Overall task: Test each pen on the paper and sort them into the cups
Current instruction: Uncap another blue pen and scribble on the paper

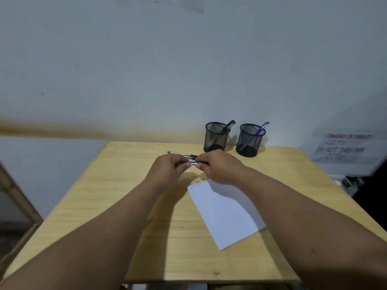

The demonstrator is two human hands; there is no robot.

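Note:
A blue pen (193, 163) is held level above the wooden table (117, 197), between both hands. My left hand (167, 170) pinches its left end and my right hand (217, 167) grips its right end. Behind the hands a clear pen with a black cap (181, 154) lies on the table. A white sheet of paper (226, 214) with faint scribbles near its top lies under my right forearm. Two black mesh cups stand at the back: the left cup (216, 136) holds a black pen (227, 127), the right cup (250, 140) holds a blue pen (260, 128).
A plain wall rises right behind the table. A handwritten CCTV notice (343, 147) hangs at the right. A wooden frame (18, 208) leans at the far left, beside the table's edge.

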